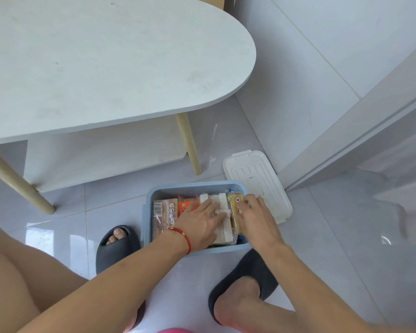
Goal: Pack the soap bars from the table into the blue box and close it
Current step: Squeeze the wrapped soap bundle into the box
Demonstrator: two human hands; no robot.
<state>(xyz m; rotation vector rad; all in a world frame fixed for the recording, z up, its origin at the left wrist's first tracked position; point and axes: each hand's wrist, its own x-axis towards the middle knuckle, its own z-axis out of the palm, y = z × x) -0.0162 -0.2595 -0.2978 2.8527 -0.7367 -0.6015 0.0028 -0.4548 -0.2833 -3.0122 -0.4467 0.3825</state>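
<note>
Both flat hands, left (199, 223) and right (255, 217), press soaps (222, 212) level in the box (192, 187) (gripping nothing) so the lid (257, 174) fits.

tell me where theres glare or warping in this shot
Head view: bright glare patches on the glossy floor tiles, left of the blue box; wide-angle bending curves the table edge and the door frame at right; the dark object at the far right edge is smeared and unreadable.

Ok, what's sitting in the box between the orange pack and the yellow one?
In the head view, pale white soap bars stand between the orange pack and the yellow pack, partly under the left hand.
</note>
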